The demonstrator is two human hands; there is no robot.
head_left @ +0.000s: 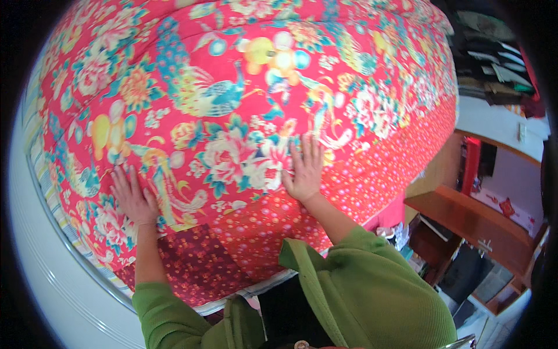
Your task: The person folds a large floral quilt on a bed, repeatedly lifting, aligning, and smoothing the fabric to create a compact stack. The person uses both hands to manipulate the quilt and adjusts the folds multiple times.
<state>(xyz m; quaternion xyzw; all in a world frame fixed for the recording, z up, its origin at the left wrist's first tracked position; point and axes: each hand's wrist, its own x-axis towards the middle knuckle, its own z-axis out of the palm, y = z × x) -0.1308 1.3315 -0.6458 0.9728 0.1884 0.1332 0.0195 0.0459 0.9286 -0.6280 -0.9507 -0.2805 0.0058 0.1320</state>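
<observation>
A large pink-red quilt [270, 104] printed with peacocks and peonies lies spread before me. Its near edge has patches of other cloth, one orange-red with small dots, one dark red [200, 261]. My left hand [136, 198] rests flat on the printed part at the left, fingers spread, pointing away from me. Near the border of the dotted patch, my right hand [305, 168] lies palm down on the quilt, fingers a little apart. Neither hand grips the fabric. Green sleeves cover both upper forearms.
A striped sheet [48, 183] shows under the quilt's left edge, beside a white panel [69, 279]. Folded dark clothes [492, 65] are piled at the upper right. An open wooden cabinet [475, 218] with things inside stands at the right.
</observation>
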